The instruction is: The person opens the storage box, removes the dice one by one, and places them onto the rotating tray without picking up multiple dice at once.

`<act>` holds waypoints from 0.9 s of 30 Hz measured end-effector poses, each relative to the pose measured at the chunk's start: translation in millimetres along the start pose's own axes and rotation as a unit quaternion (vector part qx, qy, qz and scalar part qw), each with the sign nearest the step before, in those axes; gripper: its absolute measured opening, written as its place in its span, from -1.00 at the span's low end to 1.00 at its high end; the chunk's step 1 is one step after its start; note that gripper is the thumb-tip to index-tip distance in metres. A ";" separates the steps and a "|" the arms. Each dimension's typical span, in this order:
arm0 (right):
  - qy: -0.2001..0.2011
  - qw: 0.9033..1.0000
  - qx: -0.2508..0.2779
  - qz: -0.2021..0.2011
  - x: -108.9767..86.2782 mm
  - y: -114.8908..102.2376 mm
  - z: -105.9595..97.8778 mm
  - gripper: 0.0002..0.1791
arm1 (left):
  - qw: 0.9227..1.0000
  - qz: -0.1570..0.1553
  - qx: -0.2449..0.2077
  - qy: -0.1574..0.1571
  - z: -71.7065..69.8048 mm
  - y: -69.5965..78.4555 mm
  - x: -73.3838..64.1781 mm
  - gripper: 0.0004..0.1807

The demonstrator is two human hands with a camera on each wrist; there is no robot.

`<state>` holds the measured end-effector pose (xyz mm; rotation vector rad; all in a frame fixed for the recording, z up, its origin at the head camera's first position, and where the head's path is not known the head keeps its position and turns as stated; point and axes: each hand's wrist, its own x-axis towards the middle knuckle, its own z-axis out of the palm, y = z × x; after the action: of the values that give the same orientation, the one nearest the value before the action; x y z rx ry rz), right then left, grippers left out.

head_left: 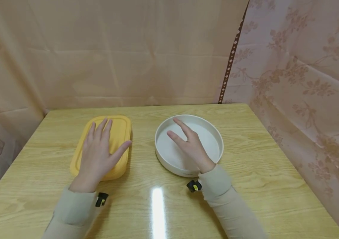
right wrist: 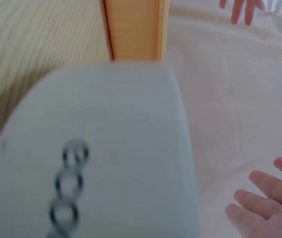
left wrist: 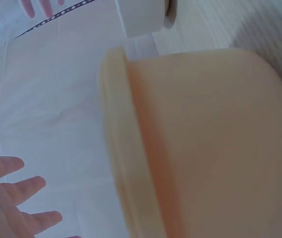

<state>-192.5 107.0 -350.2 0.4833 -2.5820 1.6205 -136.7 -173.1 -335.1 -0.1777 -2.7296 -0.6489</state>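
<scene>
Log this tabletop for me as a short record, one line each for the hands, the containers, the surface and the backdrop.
Left hand: spread, above the yellow lidded container, not touching it
Right hand: spread, above the round white dish, not touching it
Containers: two, standing apart, yellow on the left, white on the right
Surface: wood-grain table
Backdrop: beige cloth behind, pink floral cloth on the right

Pale sleeves [head_left: 232, 205], black wrist pieces [head_left: 190, 186], yellow patches [head_left: 195, 187]
</scene>
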 end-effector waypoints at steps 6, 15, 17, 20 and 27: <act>-0.019 0.998 0.056 -0.002 -1.6 -4.1 15.7 -0.39 | 1.000 0.014 0.007 0.015 1.9 -6.1 -8.8 0.00; -0.056 0.991 0.123 -0.013 -7.0 -8.0 37.7 -0.45 | 0.999 0.026 0.018 0.020 4.4 -12.1 -21.7 -0.02; -0.061 0.989 0.135 -0.015 -8.3 -10.2 41.5 -0.46 | 0.999 0.031 0.025 0.020 5.8 -13.2 -23.9 -0.02; -0.072 0.984 0.162 -0.014 -9.9 -13.3 47.1 -0.46 | 0.998 0.039 0.036 0.021 8.3 -15.1 -26.8 -0.02; -0.105 0.977 0.184 0.003 -7.9 -17.1 61.2 -0.43 | 0.997 0.043 0.055 0.022 12.2 -18.0 -31.6 -0.02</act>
<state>-172.8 47.8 -364.4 0.7013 -2.4168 2.1715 -114.0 -185.0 -363.7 -0.2486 -2.6892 -0.4723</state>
